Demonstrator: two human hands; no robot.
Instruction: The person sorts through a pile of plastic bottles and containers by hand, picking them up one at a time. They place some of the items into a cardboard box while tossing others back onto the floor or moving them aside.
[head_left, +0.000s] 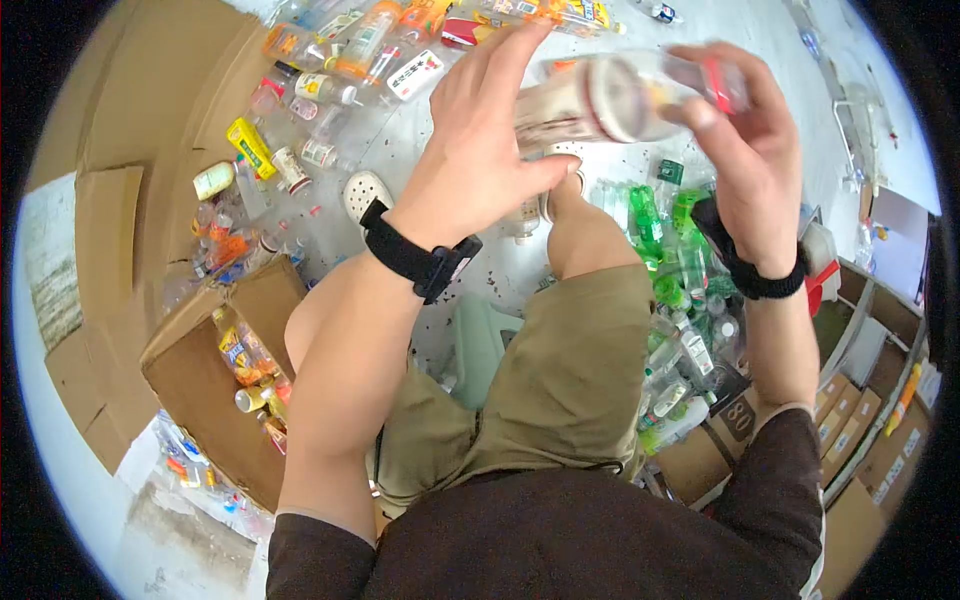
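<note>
While a clear plastic bottle (pixel 610 100) is held lying sideways in the air above the knees, it is gripped from both ends by two bare hands. The left hand (pixel 480 165) is pressed against the bottle's labelled body, its fingers (pixel 515 60) spread upward along the near side and its thumb tucked beneath. The right hand (pixel 745 165) is closed about the bottle's neck end, where a red cap (pixel 715 85) is pinched between thumb and fingers. A black band is worn on each wrist, one (pixel 420 258) below and to the left of the bottle, the other (pixel 745 262) below and to its right.

Below the bottle, a bent knee in khaki shorts (pixel 570 370) is seen, with a pale shoe (pixel 365 192) on the floor to the bottle's lower left. Farther left of the bottle, a scatter of assorted bottles (pixel 310 110) is spread over the grey floor, and flattened cardboard (pixel 150 110) is laid beyond them. An open cardboard box (pixel 205 385) partly filled with orange and yellow bottles stands well below and to the left of the bottle. Beneath the bottle's right end, a heap of green bottles (pixel 670 240) is piled beside the leg, and further cardboard boxes (pixel 860 440) are stacked far to the lower right.
</note>
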